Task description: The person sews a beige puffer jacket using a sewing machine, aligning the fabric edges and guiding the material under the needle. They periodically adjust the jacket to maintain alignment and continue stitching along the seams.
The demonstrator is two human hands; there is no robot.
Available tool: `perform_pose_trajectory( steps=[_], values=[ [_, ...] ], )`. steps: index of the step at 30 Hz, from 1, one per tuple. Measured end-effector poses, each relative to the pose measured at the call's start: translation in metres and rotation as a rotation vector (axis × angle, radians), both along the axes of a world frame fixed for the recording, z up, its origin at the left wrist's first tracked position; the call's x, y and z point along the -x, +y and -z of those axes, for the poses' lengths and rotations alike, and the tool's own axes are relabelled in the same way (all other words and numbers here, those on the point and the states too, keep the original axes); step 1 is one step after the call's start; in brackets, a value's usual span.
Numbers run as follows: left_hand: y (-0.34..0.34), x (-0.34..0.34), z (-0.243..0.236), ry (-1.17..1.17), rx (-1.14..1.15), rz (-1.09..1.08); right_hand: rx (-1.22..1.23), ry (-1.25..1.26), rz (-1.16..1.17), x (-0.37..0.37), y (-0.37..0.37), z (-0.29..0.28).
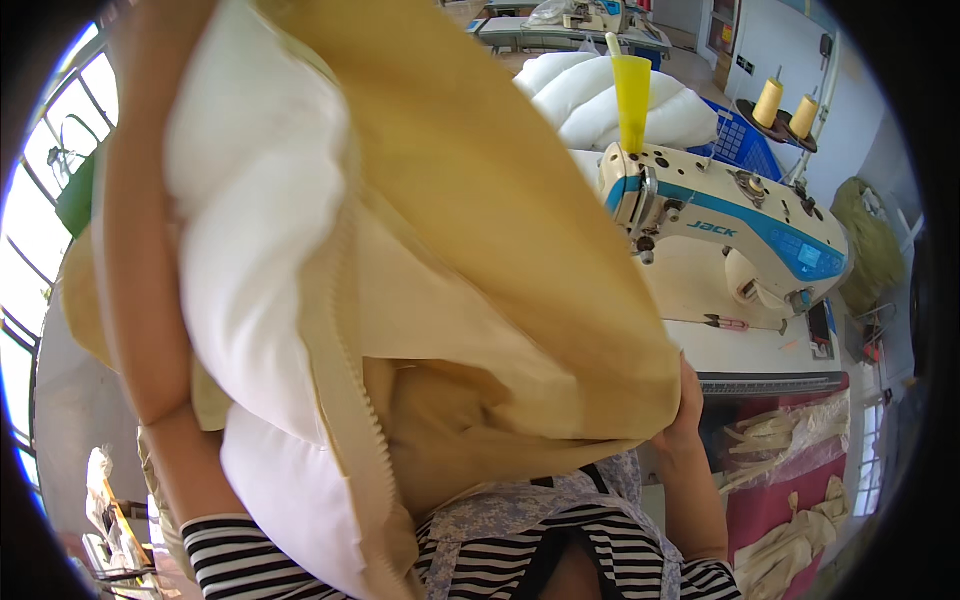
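A plump white pillow [245, 250] is partly inside a mustard-yellow cushion cover [500, 220], which fills the middle of the view close to my face. The cover's open zipper edge [345, 380] runs down across the pillow. My right hand [685, 410] grips the cover's lower right corner from below. My left forearm runs up the pillow's left side, and my left hand [150, 50] lies at the top edge against the pillow; its fingers are hidden. Both sleeves are black-and-white striped.
A white and blue sewing machine [730, 215] stands on its table at right, with a yellow thread cone [632, 100] on top and pink-handled snips [725, 322] beside it. Behind are stacked white pillows [600, 100], a blue crate [745, 145] and two beige thread spools [785, 105]. Windows [30, 250] line the left.
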State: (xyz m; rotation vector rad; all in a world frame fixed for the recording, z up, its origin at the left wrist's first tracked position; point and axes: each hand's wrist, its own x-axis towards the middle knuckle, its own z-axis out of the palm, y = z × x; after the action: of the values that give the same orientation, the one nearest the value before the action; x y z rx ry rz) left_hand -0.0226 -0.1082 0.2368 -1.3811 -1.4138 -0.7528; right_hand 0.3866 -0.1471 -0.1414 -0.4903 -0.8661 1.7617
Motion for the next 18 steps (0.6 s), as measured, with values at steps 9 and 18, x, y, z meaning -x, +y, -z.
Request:
perform_pose_trajectory(
  steps=[9,18],
  values=[
    [0.055,-0.096,0.275,-0.515,0.363,0.622,-0.373,-1.074,0.347,-0.024,-0.020,0.007],
    [0.038,-0.114,0.215,-0.861,0.544,0.843,-0.457,-0.853,-0.432,0.083,0.014,-0.025]
  ],
)
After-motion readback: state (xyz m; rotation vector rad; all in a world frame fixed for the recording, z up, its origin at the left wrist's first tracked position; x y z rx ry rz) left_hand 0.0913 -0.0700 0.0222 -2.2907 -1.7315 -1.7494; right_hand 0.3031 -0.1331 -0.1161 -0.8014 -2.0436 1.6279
